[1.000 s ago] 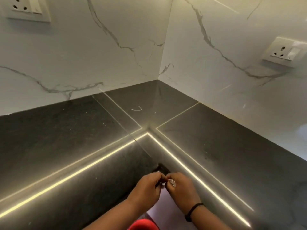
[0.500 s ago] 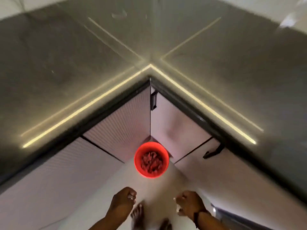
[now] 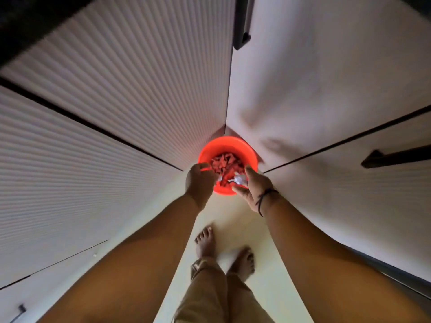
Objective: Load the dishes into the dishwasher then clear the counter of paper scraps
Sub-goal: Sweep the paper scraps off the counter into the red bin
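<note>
Both hands over the red bucket (image 3: 227, 150) on the floor. Right hand (image 3: 253, 188) loosely cupping white paper scraps (image 3: 238, 179), left hand (image 3: 200, 180) curled, contents unclear. Could easily miss the rim, scattering scraps.

1. Two runs of pale cabinets meet in an inner corner (image 3: 227, 127).
2. The left doors (image 3: 121, 89) are ribbed with fine lines; the right doors (image 3: 326, 78) are smooth.
3. Dark gaps part the doors.
4. A black handle (image 3: 242, 22) hangs by the corner seam; another (image 3: 396, 157) sits at far right.
5. The floor (image 3: 224, 213) is pale cream, dimly lit.
</note>
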Available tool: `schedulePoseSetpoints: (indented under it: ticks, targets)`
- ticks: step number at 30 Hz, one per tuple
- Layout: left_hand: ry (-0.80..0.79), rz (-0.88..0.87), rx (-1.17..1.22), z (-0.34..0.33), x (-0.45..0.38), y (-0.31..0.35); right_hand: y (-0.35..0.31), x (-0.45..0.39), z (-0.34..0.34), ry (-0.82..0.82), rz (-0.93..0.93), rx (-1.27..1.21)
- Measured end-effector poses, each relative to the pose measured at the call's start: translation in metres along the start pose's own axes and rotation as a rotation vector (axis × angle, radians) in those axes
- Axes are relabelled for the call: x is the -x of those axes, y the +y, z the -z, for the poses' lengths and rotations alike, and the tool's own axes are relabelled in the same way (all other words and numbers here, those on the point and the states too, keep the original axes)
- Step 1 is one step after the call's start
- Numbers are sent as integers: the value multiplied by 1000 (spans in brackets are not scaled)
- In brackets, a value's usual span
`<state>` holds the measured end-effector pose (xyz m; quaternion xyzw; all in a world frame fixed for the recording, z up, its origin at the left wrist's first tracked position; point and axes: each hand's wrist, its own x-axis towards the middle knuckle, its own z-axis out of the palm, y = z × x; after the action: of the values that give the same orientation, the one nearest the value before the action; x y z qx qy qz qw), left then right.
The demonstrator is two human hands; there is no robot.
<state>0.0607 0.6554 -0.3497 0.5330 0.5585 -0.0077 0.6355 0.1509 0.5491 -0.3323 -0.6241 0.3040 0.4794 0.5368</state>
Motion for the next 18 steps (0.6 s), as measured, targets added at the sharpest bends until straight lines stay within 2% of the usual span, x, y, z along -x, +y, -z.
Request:
schedulePoseSetpoints:
  ticks: [3, 7, 11, 15, 18]
  targets:
    - [-56, 91, 127, 3, -5, 24, -22, 9, -5, 57, 13, -19]
    - [-52, 86, -24, 12, 9, 37, -30, 26, 3, 110, 69, 105]
    - [-68, -13, -348, 16, 53, 41, -27, 47, 20, 159, 255, 638]
    - [-166, -152, -581, 22, 115, 56, -31, 110, 28, 104, 435, 1055]
    - [-177, -391, -767, 30, 168, 99, -48, 166, 30, 73, 601, 1311]
